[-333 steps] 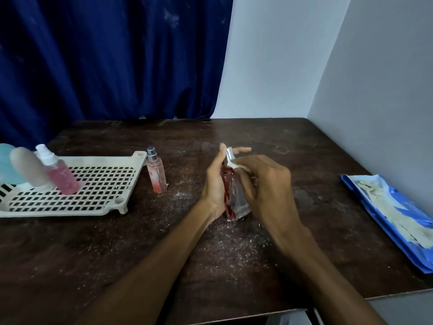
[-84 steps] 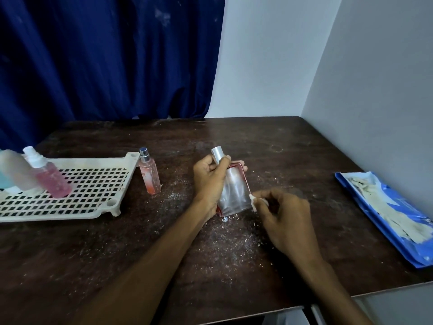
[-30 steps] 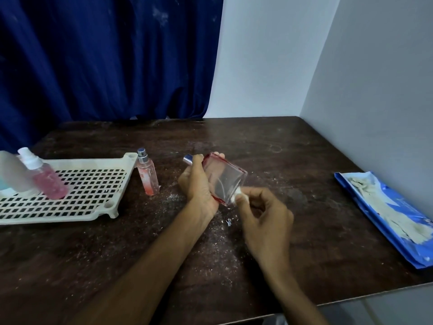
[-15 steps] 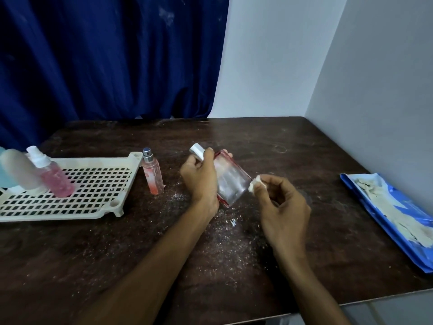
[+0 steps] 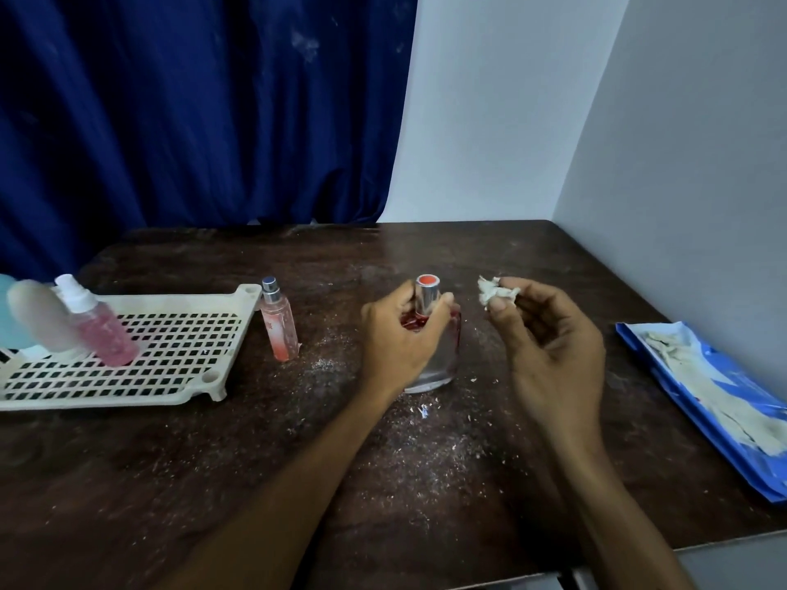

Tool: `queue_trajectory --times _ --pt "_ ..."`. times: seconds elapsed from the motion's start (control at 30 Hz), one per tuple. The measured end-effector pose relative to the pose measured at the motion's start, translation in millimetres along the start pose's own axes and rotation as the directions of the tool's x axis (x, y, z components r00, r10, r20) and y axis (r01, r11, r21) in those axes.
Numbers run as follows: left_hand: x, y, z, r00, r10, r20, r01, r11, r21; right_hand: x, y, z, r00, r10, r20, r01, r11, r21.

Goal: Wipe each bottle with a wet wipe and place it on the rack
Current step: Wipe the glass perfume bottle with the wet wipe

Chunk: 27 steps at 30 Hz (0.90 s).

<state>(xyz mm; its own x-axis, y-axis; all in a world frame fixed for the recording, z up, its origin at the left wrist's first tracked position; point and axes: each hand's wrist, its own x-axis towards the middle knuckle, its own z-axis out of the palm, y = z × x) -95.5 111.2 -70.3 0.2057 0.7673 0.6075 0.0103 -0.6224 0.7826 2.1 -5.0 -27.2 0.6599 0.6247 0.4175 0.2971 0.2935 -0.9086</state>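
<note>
Passable over bare tabletop [image 5: 170, 483] along near edge. Narrow between slim pink bottle [image 5: 279, 330], standing just beside rack [image 5: 106, 402] corner, and left hand [image 5: 396, 338] gripping square bottle [image 5: 440, 359]. Small gap from there to right hand [image 5: 553, 347] pinching wipe wad [image 5: 494, 291]. Crowded at rack's left end by bottles [image 5: 102, 334]; open across right grid. Hemmed right by wipe packet [image 5: 702, 393] near wall [image 5: 681, 163].

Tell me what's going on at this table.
A person is cleaning bottles with bare hands. The left hand grips a clear, red-trimmed perfume bottle upright on the table. The right hand pinches a crumpled wet wipe, held just clear of it. A small pink spray bottle stands on the table beside the white rack, not yet on it. A larger pink spray bottle already sits on the rack. A blue wipe pack lies at the right.
</note>
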Motion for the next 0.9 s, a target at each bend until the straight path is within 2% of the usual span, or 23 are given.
queue_trajectory --times 0.13,0.3,0.4,0.5,0.63,0.73,0.9 --pt "-1 -1 -1 0.995 0.030 0.096 -0.021 0.995 -0.096 7 -4 3 0.999 -0.044 -0.004 0.044 0.999 0.017" --pt "-3 -2 -3 0.978 0.070 0.195 -0.035 0.983 -0.180 7 -3 5 0.999 -0.034 0.025 0.034 0.999 -0.004" --pt "-2 -2 -4 0.963 0.086 0.255 -0.055 0.990 -0.126 4 -1 10 1.000 -0.017 0.021 0.017 1.000 0.006" --pt "-1 -3 -5 0.949 0.039 0.312 -0.025 0.999 -0.047 3 1 13 1.000 -0.010 0.013 0.010 1.000 0.006" --pt "4 -4 -6 0.935 -0.023 0.354 0.017 1.000 0.020 2 4 12 0.994 -0.047 0.095 0.064 0.981 -0.181" --pt "8 -2 -8 0.915 -0.050 0.401 0.056 0.998 -0.002 1 0 11 0.985 -0.077 0.152 0.119 0.948 -0.293" --pt "9 -5 -9 0.916 -0.053 0.397 0.101 0.990 -0.101 12 -13 6 0.986 -0.108 0.126 0.135 0.963 -0.233"
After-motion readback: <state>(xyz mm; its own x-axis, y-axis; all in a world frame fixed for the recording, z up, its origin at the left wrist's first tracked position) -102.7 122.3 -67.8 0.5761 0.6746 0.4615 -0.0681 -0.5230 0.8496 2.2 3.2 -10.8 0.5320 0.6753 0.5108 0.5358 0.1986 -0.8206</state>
